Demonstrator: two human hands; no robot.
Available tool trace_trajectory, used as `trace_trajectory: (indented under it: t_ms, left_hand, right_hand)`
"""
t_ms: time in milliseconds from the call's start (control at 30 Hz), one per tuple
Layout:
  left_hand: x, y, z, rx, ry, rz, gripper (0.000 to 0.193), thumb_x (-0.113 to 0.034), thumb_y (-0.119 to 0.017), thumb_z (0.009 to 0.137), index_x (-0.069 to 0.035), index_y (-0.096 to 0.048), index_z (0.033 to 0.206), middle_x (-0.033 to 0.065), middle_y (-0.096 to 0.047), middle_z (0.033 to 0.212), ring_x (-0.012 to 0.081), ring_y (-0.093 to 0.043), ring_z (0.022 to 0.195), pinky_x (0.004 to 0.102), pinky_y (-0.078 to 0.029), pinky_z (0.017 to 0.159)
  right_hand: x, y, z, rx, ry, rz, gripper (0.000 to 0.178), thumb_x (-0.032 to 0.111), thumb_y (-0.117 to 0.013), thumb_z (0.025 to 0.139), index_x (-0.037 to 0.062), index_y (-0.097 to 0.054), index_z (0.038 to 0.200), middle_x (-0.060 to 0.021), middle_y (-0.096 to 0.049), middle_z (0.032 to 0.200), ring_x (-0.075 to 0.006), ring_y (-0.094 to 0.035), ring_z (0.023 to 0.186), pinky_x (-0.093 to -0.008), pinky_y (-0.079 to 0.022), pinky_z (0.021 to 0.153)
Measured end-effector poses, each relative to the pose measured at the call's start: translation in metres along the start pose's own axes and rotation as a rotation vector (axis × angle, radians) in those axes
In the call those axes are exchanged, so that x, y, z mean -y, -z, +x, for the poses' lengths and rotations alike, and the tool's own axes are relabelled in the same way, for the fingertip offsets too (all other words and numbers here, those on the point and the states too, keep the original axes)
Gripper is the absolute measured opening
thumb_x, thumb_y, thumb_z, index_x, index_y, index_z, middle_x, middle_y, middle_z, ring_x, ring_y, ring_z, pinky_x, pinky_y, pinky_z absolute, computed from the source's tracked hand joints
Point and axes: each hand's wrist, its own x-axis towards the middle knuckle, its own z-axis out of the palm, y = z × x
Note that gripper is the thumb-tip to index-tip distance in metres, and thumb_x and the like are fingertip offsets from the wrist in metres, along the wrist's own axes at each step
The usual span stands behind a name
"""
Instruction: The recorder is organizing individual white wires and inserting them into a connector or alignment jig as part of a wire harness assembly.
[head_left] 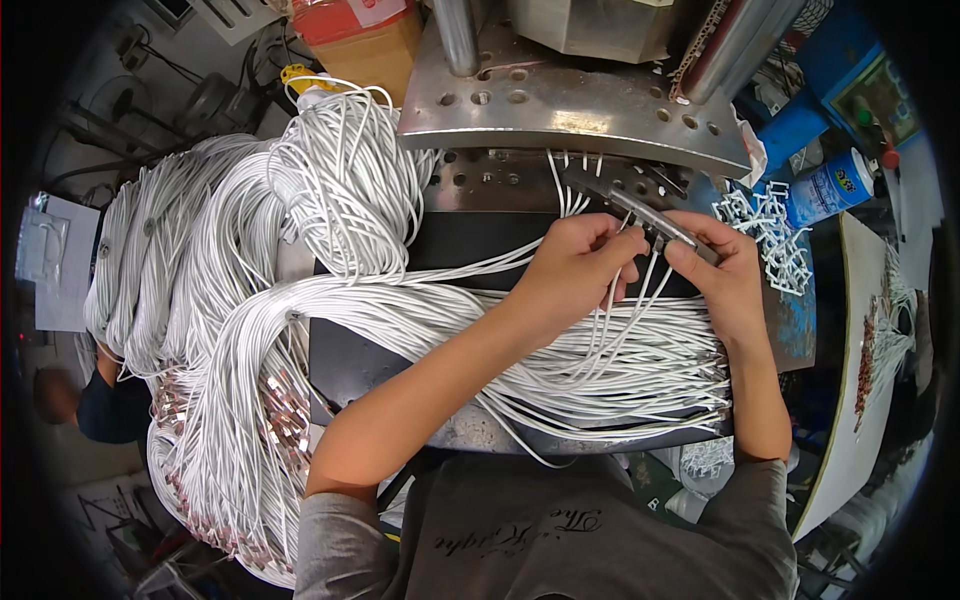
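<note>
My right hand (pixel 722 262) grips the near end of a narrow grey metal mould bar (pixel 628 203), which slants away to the left at the front of the press. Close to it, my left hand (pixel 585 258) is closed, its fingertips pinching a thin white cable (pixel 612 292) by the bar. Several white cables hang from the bar between my hands. Under my forearms a thick bundle of white cables (pixel 600 345) lies across the black work surface (pixel 350 360), with ends toward the right. My fingers partly hide where the cables meet the bar.
A steel press plate (pixel 570 125) on round posts overhangs the far side. Large coils of white cable (pixel 345 175) with copper-coloured ends heap at the left. White plastic pieces (pixel 770 235) and a blue can (pixel 830 188) stand at the right. Another person's arm (pixel 105 390) shows far left.
</note>
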Motion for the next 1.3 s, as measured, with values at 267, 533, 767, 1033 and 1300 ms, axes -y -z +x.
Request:
trace_trajectory:
  t_ms: [267,533,767,1033,1300]
  left_hand:
    - [-0.002,0.000,-0.001,-0.085,-0.104,-0.095,0.022,-0.020,-0.067,0.102,0.003,-0.065,0.100,0.0039,-0.064,0.077,0.0099,-0.061,0.062,0.0250,-0.048,0.053]
    - [0.001,0.002,-0.001,-0.076,-0.077,-0.088,0.022,-0.019,-0.067,0.102,0.003,-0.066,0.103,0.0039,-0.064,0.080,0.0105,-0.061,0.064,0.0260,-0.050,0.056]
    - [-0.013,0.019,0.002,-0.088,-0.184,0.547,0.029,-0.018,-0.073,0.095,0.008,-0.065,0.108,0.0093,-0.067,0.080,0.0169,-0.064,0.062,0.0330,-0.051,0.057]
    - [-0.011,0.052,0.036,-0.404,-0.250,0.356,0.023,-0.020,-0.070,0.098,0.000,-0.070,0.108,0.0043,-0.070,0.087,0.0079,-0.061,0.070,0.0236,-0.047,0.060]
    - [-0.015,0.053,0.033,-0.214,-0.049,0.359,0.023,-0.025,-0.068,0.099,-0.002,-0.073,0.100,0.0017,-0.072,0.082,0.0081,-0.056,0.067,0.0249,-0.044,0.062]
  right_hand:
    - [-0.006,0.012,0.000,-0.110,-0.071,0.061,0.032,0.011,-0.079,0.091,-0.0045,-0.073,0.118,-0.0066,-0.076,0.105,-0.0100,-0.067,0.094,-0.0238,-0.050,0.090]
    - [0.000,0.008,0.000,-0.069,0.011,-0.061,0.030,0.008,-0.082,0.088,-0.0032,-0.075,0.114,-0.0059,-0.076,0.100,-0.0091,-0.067,0.087,-0.0236,-0.053,0.082]
    - [0.014,0.041,-0.001,0.033,-0.045,-0.363,0.027,0.007,-0.079,0.088,-0.0040,-0.074,0.112,-0.0051,-0.074,0.100,-0.0102,-0.066,0.089,-0.0250,-0.051,0.083]
    - [0.011,0.016,0.063,0.176,0.404,-0.825,0.022,0.008,-0.071,0.093,-0.0011,-0.071,0.113,-0.0125,-0.070,0.104,-0.0259,-0.067,0.101,-0.0340,-0.050,0.086]
    - [-0.089,0.080,0.185,0.000,0.515,-1.060,0.044,0.030,-0.064,0.099,0.0070,-0.057,0.136,-0.0169,-0.062,0.131,-0.0325,-0.059,0.122,-0.0414,-0.046,0.107]
